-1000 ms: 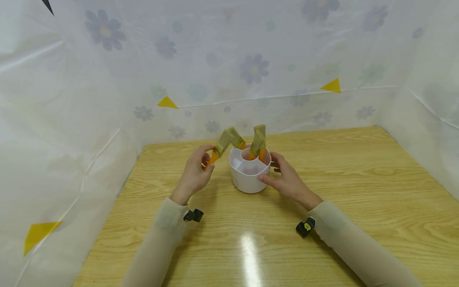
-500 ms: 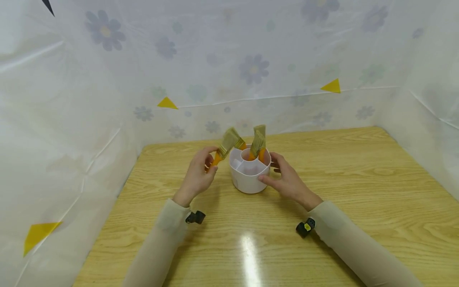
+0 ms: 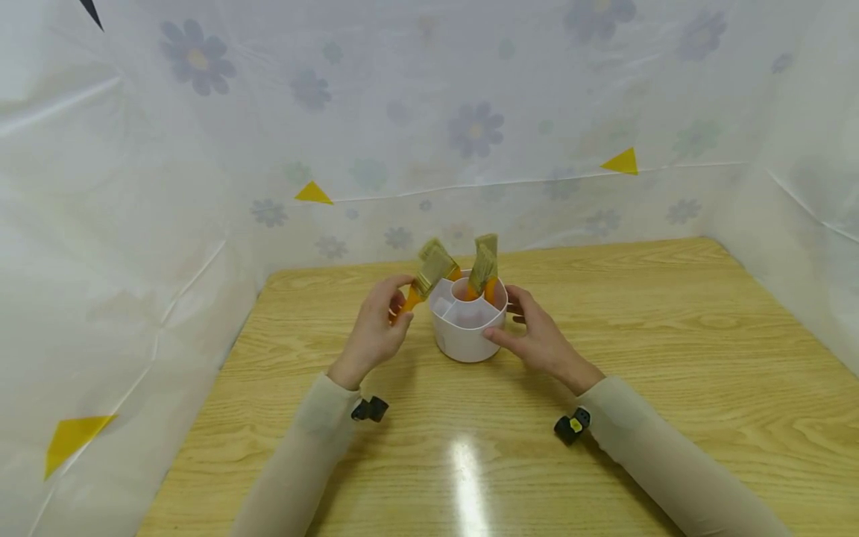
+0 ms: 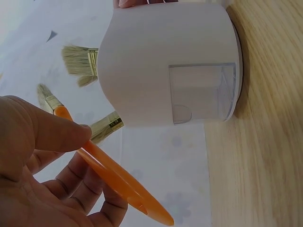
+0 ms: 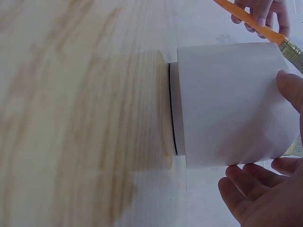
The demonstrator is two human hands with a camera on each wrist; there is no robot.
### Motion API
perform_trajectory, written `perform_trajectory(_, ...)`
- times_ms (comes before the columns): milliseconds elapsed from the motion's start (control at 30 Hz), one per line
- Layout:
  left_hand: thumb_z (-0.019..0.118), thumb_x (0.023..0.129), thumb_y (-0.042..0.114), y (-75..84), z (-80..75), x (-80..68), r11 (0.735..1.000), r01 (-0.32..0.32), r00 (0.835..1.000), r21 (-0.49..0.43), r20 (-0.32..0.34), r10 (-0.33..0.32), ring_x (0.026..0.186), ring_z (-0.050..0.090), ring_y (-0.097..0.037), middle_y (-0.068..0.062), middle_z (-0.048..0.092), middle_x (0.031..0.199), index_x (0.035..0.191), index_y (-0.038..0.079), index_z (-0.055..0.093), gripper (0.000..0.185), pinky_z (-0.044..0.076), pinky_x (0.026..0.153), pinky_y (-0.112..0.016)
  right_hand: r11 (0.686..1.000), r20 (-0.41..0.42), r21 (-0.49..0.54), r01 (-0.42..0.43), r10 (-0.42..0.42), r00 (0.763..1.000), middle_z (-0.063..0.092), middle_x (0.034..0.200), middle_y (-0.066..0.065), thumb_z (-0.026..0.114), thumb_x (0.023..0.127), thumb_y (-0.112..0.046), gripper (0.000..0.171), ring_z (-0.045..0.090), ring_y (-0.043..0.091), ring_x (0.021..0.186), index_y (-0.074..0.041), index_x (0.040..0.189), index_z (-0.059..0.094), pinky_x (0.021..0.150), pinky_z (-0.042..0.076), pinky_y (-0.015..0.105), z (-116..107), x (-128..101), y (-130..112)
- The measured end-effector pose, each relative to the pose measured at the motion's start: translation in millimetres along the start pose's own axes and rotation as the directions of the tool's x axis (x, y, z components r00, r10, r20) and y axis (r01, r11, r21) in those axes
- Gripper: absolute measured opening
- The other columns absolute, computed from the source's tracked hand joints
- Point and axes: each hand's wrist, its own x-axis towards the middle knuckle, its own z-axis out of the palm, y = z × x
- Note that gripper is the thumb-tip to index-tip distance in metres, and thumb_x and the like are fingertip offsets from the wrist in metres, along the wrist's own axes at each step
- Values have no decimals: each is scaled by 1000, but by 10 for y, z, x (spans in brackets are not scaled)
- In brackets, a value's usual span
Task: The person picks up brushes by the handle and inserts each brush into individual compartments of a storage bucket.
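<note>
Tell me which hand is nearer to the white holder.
Right. The right hand touches the white holder with thumb and fingers on its side; the left hand holds an orange-handled brush just left of it.

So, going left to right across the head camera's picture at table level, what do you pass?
Left hand → orange-handled brush it pinches → white holder → right hand.

My head camera looks forward and down from above onto the wooden table (image 3: 604, 388), taking in both forearms. My left wrist camera sits low and very close, rolled sideways, facing the white holder (image 4: 165, 66) from its left. My right wrist camera, equally close and rolled, faces the same white holder (image 5: 227, 104) from its right. All three views share it.
</note>
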Motion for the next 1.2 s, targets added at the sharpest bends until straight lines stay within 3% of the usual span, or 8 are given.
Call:
perform_trajectory(267, 63, 86, -6, 38, 17, -2, 1000, -6, 1000, 10, 10, 6, 79, 50, -23, -9, 52, 89, 130, 6, 52, 47, 49, 66, -33, 1000, 0, -2, 11, -11, 1000, 39, 144, 6, 70, 84, -46, 86, 40, 26, 130, -15, 150, 25, 103, 35, 49, 4, 0, 1)
perform_trajectory(1200, 63, 84, -8, 132, 51, -15, 998, -66, 998, -18, -16, 66, 79, 49, -23, -9, 51, 89, 130, 5, 52, 49, 50, 66, -37, 1000, -8, -6, 29, -29, 1000, 40, 144, 5, 70, 84, -45, 85, 41, 26, 129, -14, 149, 26, 103, 35, 49, 7, 4, 17)
